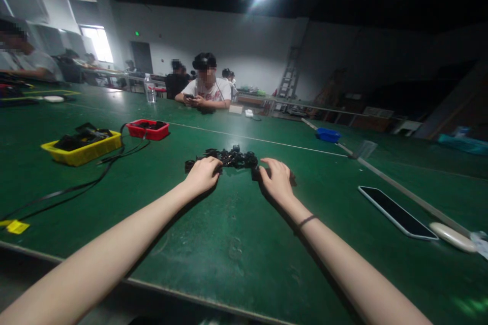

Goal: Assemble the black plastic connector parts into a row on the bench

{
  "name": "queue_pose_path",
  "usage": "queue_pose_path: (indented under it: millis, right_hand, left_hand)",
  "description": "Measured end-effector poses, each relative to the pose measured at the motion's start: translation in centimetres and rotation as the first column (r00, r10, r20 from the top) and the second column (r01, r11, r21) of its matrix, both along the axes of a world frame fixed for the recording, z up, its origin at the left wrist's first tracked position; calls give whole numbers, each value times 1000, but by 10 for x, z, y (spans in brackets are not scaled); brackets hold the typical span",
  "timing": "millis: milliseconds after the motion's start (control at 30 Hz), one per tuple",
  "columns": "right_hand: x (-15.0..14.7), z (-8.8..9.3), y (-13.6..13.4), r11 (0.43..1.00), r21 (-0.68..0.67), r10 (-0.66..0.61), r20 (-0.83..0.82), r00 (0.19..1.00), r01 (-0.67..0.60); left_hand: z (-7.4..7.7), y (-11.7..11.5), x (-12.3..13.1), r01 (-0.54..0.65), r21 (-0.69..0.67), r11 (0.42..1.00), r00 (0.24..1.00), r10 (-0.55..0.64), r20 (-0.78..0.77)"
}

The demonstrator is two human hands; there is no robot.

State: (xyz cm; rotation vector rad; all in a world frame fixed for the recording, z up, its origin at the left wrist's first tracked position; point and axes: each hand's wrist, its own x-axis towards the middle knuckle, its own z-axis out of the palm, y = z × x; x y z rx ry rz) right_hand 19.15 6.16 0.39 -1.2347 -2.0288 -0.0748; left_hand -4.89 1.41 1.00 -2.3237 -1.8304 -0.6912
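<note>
Several small black parts (235, 157) lie in a loose heap on the green table, too dark and small to name. My left hand (203, 173) rests at the heap's left side, palm down, with fingers reaching over its near edge; some black pieces show beyond the knuckles. On the right, my right hand (277, 179) lies low on the table with its thumb and fingers apart, next to the heap's right end. A dark piece sits by its thumb. What lies under the palms is hidden.
Left are a yellow bin (82, 151) and a red bin (148, 132) of black parts, with black cables (102, 175). A phone (396, 212), a pale oval object (452, 236) and a blue bin (328, 135) are right. A person (208, 86) sits opposite.
</note>
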Motion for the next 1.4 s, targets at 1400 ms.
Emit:
queue_pose_path:
  millis: [1400]
  right_hand:
    - [-99,48,61,803,-596,163,229,960,6]
  left_hand:
    - [4,1,-2,-156,-20,988,984,154,-89]
